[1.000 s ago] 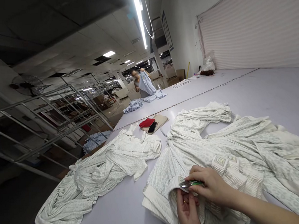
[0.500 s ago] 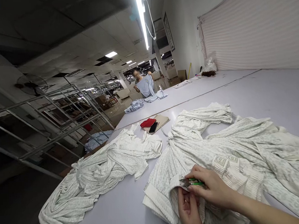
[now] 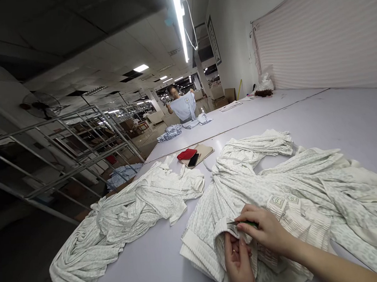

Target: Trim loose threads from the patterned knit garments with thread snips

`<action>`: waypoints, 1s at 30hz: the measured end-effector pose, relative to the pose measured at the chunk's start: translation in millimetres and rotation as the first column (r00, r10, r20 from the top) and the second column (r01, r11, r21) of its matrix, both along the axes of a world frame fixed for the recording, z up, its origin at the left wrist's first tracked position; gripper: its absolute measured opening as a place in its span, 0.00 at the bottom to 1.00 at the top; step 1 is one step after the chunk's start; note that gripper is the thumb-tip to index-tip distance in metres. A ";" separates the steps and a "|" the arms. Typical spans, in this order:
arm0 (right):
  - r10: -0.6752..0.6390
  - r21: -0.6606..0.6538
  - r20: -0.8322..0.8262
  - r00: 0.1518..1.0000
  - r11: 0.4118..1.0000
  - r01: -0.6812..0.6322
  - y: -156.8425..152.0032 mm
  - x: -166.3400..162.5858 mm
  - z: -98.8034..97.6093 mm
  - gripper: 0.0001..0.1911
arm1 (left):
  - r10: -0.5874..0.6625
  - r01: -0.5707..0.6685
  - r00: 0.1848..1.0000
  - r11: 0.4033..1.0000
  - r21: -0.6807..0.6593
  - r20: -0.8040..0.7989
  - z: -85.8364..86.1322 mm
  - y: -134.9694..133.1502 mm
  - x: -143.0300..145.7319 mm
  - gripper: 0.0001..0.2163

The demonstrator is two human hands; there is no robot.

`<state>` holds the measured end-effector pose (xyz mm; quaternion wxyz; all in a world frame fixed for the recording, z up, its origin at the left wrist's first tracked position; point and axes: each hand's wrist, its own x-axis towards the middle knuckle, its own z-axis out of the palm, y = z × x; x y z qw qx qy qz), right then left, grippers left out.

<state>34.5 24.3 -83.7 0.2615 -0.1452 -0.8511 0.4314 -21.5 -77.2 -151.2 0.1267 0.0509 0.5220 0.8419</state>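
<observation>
My right hand [image 3: 265,227] is closed around small green-handled thread snips [image 3: 247,223], their metal tip against the ribbed waistband [image 3: 224,226] of a pale printed garment. Just below, my left hand [image 3: 238,259] pinches the inside of that band between thumb and fingers, a ring on one finger. The band belongs to a heap of white and pale green garments [image 3: 238,176] with an animal-spot print. Two small crown-like patches [image 3: 277,200] show on ribbed cuffs beside my right wrist. Fabric hides part of my left fingers.
Another pile of the same garments [image 3: 138,212] lies to the left. Beyond it are a phone [image 3: 193,160], a red cloth item [image 3: 186,154] and a tan folder [image 3: 205,152]. A metal rack [image 3: 65,165] stands left of the table. At the far end a person [image 3: 183,105] holds up a light blue garment.
The snips have turned in my right hand and look narrower, their tip still at the band. My left hand stays nearly in place. The far person has spread the blue garment wider.
</observation>
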 end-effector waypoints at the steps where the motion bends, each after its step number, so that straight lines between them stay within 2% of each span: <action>1: -0.009 0.003 0.006 1.000 1.000 0.009 -1.0 -0.3 -0.2 0.10 | -0.006 0.006 1.000 1.000 0.001 0.003 -1.1 0.4 -0.5 0.26; 4: -0.017 0.043 0.031 0.999 0.999 0.015 -5.2 -2.9 -3.7 0.12 | 0.006 -0.006 0.999 1.000 0.006 0.037 -6.3 0.5 0.6 0.25; 7: -0.046 0.109 0.024 0.999 0.993 0.043 -7.3 -7.1 -11.9 0.11 | 0.027 -0.029 0.999 0.999 -0.044 -0.041 -14.6 -4.7 7.0 0.25; 9: -0.079 0.173 0.009 0.997 0.982 0.076 -6.7 -10.2 -18.2 0.12 | 0.099 -0.116 0.988 0.983 -0.140 -0.122 -20.0 -11.5 12.0 0.24; 12: -0.101 0.257 -0.024 0.995 0.961 0.104 -5.6 -14.9 -25.9 0.14 | 0.270 -0.325 0.938 0.901 -0.286 -0.218 -22.0 -22.7 13.3 0.20; 13: -0.110 0.267 -0.041 0.993 0.957 0.117 -5.8 -16.7 -27.9 0.13 | 0.276 -0.353 0.925 0.875 -0.330 -0.260 -20.5 -25.7 11.2 0.19; 15: -0.136 0.258 -0.078 0.988 0.954 0.152 -7.0 -20.6 -31.1 0.10 | 0.180 -0.331 0.918 0.840 -0.430 -0.354 -15.6 -29.4 3.6 0.17; 18: -0.174 0.218 -0.097 0.980 0.957 0.192 -7.6 -25.9 -33.6 0.08 | -0.055 -0.150 0.941 0.816 -0.558 -0.334 -11.2 -29.3 -9.4 0.18; 19: -0.178 0.212 -0.096 0.979 0.958 0.195 -6.9 -26.7 -33.6 0.08 | -0.098 -0.075 0.956 0.831 -0.552 -0.277 -12.0 -27.8 -11.9 0.19; 21: -0.176 0.208 -0.094 0.980 0.959 0.192 -4.6 -25.7 -32.0 0.08 | -0.109 0.036 0.984 0.896 -0.442 -0.141 -17.4 -23.4 -11.8 0.21; 24: -0.087 0.098 -0.076 0.993 0.991 0.094 -2.2 -17.6 -25.8 0.10 | -0.030 0.028 1.000 0.976 -0.214 -0.009 -29.2 -16.7 -1.3 0.24; 27: 0.047 -0.074 -0.087 0.995 0.996 -0.054 -6.1 -7.0 -17.7 0.11 | -0.022 0.026 0.999 0.996 -0.085 0.041 -37.1 -12.4 11.4 0.27; 30: 0.056 -0.101 -0.090 0.994 0.993 -0.065 -13.8 -1.7 -13.2 0.14 | -0.021 0.023 0.999 0.999 -0.042 0.042 -37.9 -10.5 18.7 0.26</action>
